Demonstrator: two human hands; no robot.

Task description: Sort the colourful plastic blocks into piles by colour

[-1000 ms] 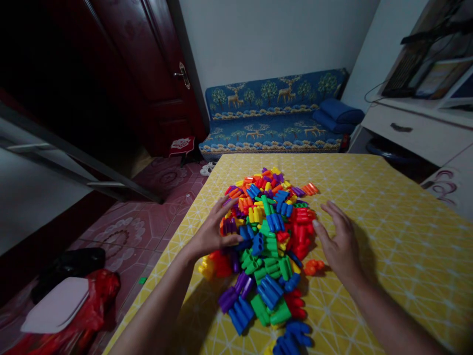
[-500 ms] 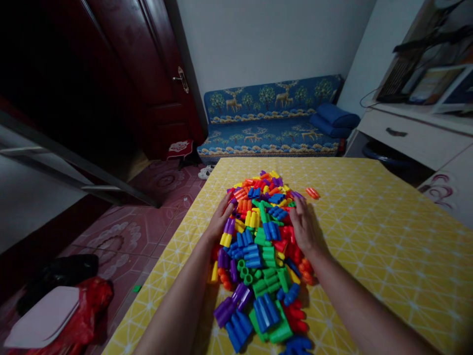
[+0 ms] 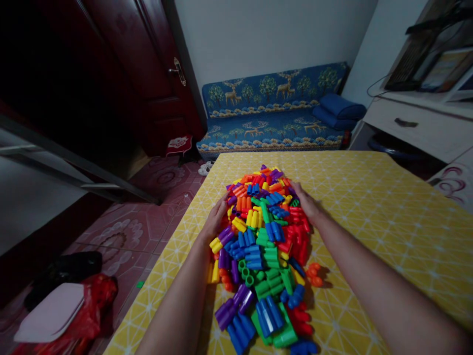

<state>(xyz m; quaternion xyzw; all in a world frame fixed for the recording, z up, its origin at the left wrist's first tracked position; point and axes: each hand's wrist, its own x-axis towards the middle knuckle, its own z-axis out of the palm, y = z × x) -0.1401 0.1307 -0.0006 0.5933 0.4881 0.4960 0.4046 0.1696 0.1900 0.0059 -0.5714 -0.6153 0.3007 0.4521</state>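
A person's left hand (image 3: 215, 219) and right hand (image 3: 307, 204) flank a heap of colourful blocks (image 3: 254, 256), their fingers loosely extended, clasped around nothing visible. The heap lies between the fingers and spreads nearer the viewer than them, on a yellow-patterned counter (image 3: 373, 207).

Heaped blocks (image 3: 271, 259) obstruct the frame's centre; tablecloth (image 3: 388, 207) leaves wide passage at right; any gap inside the left hand (image 3: 215, 219) seems slight.

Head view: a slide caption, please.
Left hand and right hand flank multicoloured plastic building blocks heaped on a yellow tablecloth.
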